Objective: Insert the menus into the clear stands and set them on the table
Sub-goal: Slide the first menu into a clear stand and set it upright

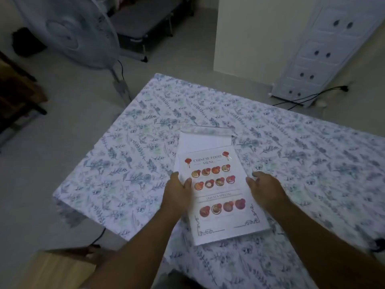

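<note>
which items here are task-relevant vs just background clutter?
In the job:
- printed Chinese food menu sheets, stacked
- clear plastic menu stand, lying flat beyond the menus
- floral-cloth table
- left hand and right hand, at the stack's edges

Lying about:
- white pedestal fan
- white drawer cabinet
- black floor cable
- light wooden board

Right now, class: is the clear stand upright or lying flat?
Lying flat: the clear stand rests on the tablecloth, with the menu partly overlapping it.
</note>
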